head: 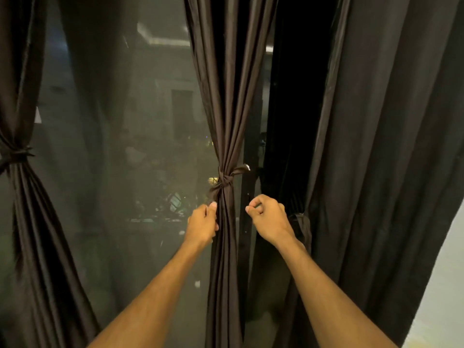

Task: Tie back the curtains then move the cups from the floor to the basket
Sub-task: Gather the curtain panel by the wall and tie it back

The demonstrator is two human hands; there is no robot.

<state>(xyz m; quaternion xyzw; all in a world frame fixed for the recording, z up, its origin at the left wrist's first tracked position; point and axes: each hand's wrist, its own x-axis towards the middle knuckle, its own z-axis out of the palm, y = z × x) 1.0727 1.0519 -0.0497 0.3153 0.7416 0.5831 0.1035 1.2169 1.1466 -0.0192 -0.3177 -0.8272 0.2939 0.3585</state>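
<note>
The left hand (203, 223) pinches the lower tail of the knotted tie (222, 181) against the middle curtain (226, 96). The right hand (267, 217) curls its fingers on nothing, just beside the curtain.

The single wide-angle camera sat on the person's head, facing forward and slightly down along both bare forearms. It looked from close range: the left hand (203, 223) and right hand (267, 218) lay mid-frame, the gathered dark brown fabric curtain (226, 109) rising between and above them.
</note>
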